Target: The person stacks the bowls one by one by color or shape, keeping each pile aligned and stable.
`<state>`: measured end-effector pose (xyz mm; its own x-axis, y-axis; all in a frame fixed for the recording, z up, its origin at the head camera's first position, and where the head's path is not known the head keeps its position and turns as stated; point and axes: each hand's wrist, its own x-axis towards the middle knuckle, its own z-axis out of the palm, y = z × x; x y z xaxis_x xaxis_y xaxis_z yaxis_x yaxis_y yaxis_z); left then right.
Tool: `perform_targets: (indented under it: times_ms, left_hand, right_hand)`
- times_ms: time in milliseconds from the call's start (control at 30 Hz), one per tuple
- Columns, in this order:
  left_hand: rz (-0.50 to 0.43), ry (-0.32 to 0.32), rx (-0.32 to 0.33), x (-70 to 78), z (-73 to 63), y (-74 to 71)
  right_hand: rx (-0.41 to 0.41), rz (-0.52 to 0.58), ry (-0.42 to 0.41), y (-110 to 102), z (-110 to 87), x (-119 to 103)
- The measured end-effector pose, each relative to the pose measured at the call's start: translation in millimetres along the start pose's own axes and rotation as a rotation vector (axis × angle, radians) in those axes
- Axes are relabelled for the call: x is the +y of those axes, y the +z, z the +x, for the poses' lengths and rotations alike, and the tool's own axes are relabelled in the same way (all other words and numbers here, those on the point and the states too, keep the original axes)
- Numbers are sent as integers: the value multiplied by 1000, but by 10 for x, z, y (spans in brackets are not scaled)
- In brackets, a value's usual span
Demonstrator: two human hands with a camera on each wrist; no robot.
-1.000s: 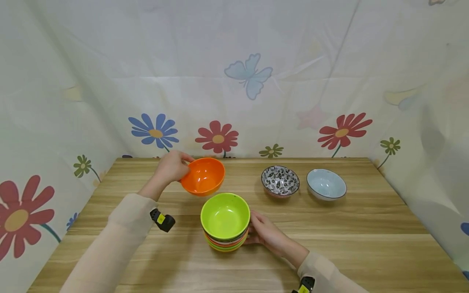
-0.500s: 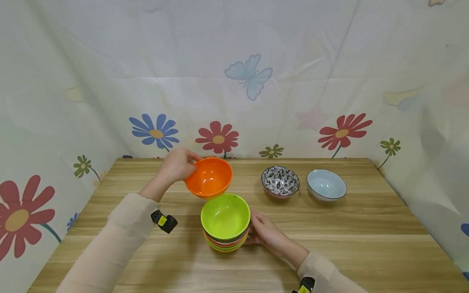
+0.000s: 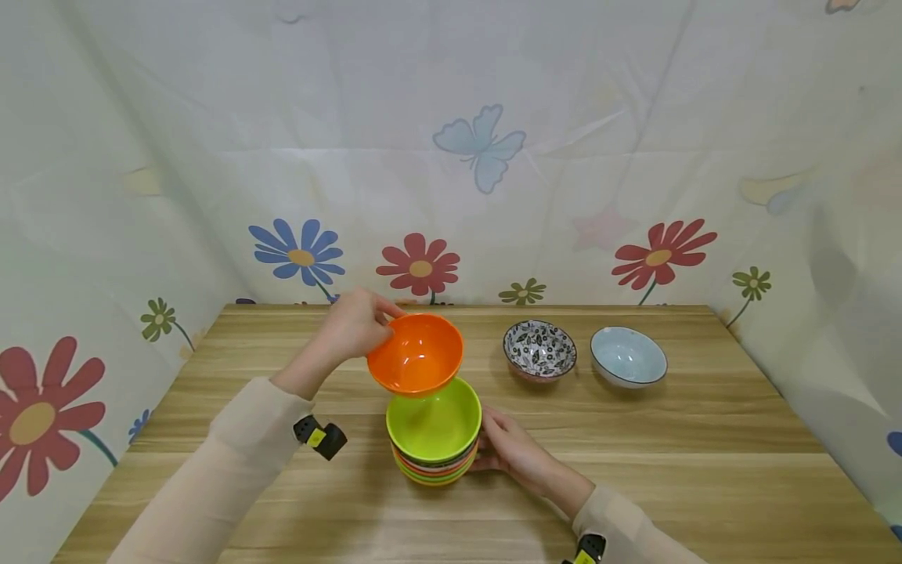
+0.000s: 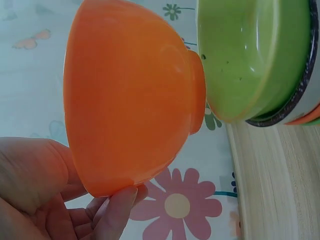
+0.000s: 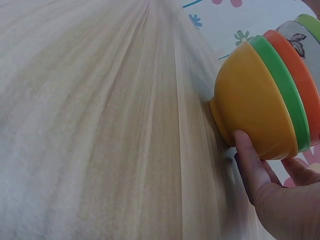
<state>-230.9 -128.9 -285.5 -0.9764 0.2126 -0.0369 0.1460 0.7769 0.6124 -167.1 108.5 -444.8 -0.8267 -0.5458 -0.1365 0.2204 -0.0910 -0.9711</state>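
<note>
My left hand (image 3: 357, 323) pinches an orange bowl (image 3: 417, 356) by its left rim. In the head view the bowl is tilted, and its lower edge overlaps the far rim of the lime-green bowl (image 3: 433, 427) topping a stack. The left wrist view shows the orange bowl's foot (image 4: 197, 92) beside that green bowl, with thumb and fingers on its rim. Below the green bowl sit a patterned bowl (image 5: 298, 40), an orange-red one (image 5: 296, 70), a green one (image 5: 282, 82) and a yellow one (image 5: 252, 100) lowest. Against the stack's right side rests my right hand (image 3: 510, 448), fingers mostly straight.
Two more bowls stand apart on the wooden table (image 3: 676, 486), back right: one with a black floral pattern (image 3: 539, 348), one pale blue (image 3: 629, 356) with a dark rim. A flower-printed cloth (image 3: 338, 180) hangs behind the table and along both sides.
My left hand has brought the orange bowl rightward, and lately a little lower, until it overlaps the stack's top bowl in the head view. The right hand and the stack have stayed put.
</note>
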Motion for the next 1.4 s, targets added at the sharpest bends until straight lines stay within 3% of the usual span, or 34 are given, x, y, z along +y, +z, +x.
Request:
perform_targets:
  times_ms: [367, 733, 1000, 1400]
  left_hand:
    - [6, 31, -35, 87, -98, 99]
    - [17, 51, -38, 64, -151, 225]
    - [21, 19, -43, 43, -183, 318]
    - [15, 29, -44, 7, -198, 394]
  right_hand:
    - [7, 2, 3, 5, -6, -4]
    - [4, -8, 0, 7, 0, 1]
    - [5, -6, -3, 14, -5, -13]
    - [8, 1, 3, 15, -2, -14]
